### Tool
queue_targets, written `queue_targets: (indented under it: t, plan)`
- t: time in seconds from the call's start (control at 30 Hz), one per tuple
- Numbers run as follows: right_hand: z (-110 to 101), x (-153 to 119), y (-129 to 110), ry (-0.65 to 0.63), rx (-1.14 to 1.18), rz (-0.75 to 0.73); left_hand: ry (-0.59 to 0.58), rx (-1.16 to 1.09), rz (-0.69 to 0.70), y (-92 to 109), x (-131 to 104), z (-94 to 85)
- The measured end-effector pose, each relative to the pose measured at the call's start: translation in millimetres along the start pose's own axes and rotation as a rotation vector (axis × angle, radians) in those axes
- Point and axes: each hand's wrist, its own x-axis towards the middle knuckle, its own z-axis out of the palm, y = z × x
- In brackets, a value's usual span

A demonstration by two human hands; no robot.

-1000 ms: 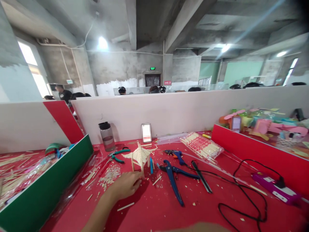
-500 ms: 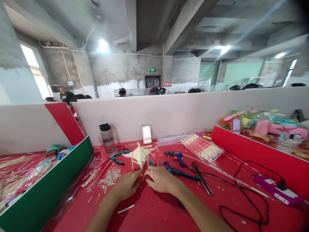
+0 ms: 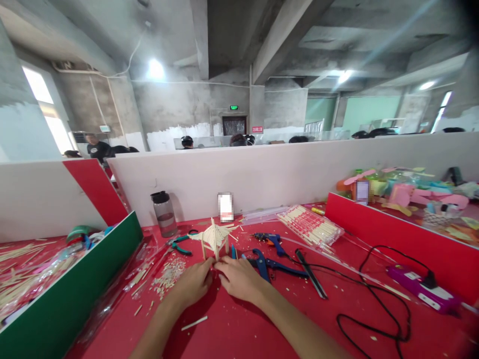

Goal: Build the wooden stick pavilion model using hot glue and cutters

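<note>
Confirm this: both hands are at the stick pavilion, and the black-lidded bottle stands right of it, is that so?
No, the head view shows the black-lidded bottle left of the stick pavilion, not right. The left hand and right hand are indeed at it.

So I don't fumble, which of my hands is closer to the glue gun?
Right. The right hand is nearer you and left of the glue gun; the left hand is farther left.

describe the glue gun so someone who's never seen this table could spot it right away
On the red table, find the little model built of pale sticks. To its right, just beyond the big blue cutter, lies the glue gun. It's blue too, but smaller, with a touch of orange and a black cord.
</note>
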Motion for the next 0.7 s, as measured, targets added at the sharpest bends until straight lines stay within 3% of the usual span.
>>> queue_targets:
  t: [0.2,0.37,0.53,0.7]
  plan:
    - [1,5,3,0.040,0.038,0.149,0.067,0.013,-0.065,-4,2,0.2]
    - [1,11,17,0.205,0.272,0.341,0.116,-0.031,-0.094,-2,6,1.0]
    - [4,17,19,0.352,0.461,0.311,0.151,-0.078,-0.095,0,6,-2.2]
    - [5,22,14,0.418,0.574,0.261,0.165,-0.100,-0.067,-1,6,0.8]
